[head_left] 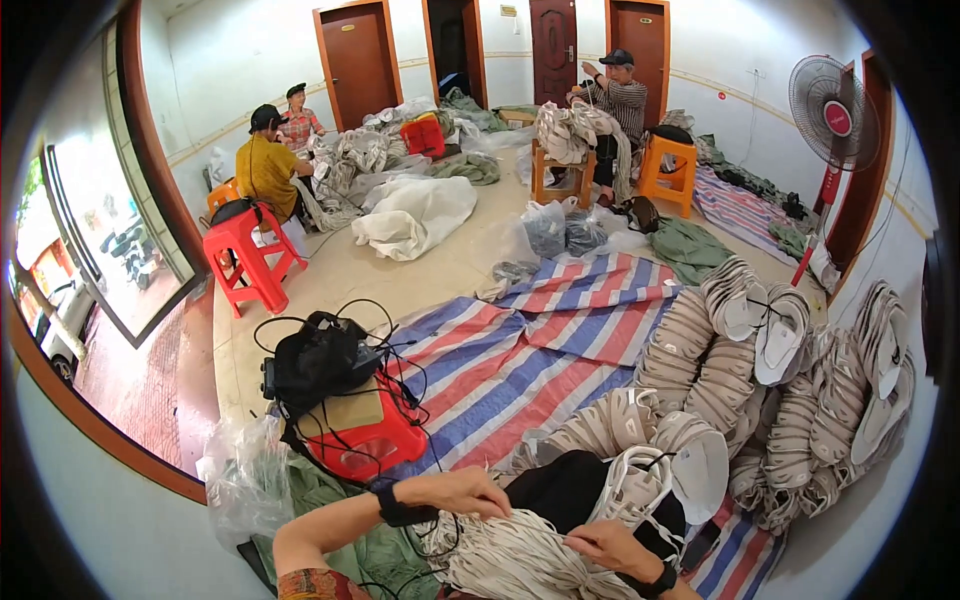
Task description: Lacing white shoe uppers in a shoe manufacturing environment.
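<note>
Plainly, the loose white straps (520, 555) heaped on the lap could tangle or slide off if either hand pulls too hard, and black cables from the red stool (365, 445) run close by. The left hand (462, 492) rests on the heap, fingers curled over it; the right hand (605, 545) pinches a strap, wrist low.

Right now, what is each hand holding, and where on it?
Both hands are on the bundle of white straps in the lap. The left hand rests over its upper end; the right hand pinches strands near its right side.
</note>
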The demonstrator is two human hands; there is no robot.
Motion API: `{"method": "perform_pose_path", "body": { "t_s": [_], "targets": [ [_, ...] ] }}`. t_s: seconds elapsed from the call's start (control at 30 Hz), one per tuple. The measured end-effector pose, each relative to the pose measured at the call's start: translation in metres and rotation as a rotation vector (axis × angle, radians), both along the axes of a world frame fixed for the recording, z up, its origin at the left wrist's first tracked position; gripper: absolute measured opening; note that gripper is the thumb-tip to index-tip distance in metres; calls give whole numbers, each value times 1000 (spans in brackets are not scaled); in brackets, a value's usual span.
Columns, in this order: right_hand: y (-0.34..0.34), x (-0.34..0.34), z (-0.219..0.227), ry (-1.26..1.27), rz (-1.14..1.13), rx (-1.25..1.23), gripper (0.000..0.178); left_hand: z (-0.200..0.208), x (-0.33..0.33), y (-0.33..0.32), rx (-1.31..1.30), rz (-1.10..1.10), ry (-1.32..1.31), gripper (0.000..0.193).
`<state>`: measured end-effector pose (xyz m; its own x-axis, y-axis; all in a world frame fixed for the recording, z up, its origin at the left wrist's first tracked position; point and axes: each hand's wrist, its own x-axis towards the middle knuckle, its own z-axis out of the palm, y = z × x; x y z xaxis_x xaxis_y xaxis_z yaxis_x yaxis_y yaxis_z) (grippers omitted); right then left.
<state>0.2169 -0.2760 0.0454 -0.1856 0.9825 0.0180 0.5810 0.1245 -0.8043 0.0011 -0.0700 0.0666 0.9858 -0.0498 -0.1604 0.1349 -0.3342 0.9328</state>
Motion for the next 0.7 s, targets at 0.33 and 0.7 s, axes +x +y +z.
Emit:
{"method": "perform_pose_path", "body": {
  "t_s": [0.33,0.7],
  "targets": [
    [-43,31,9,165,-316,-237,17,-33,-68,82,478,422,112,15],
    [-66,18,-19,-176,-136,143,15,-38,-37,86,1214,821,-267,12]
  ]
}}
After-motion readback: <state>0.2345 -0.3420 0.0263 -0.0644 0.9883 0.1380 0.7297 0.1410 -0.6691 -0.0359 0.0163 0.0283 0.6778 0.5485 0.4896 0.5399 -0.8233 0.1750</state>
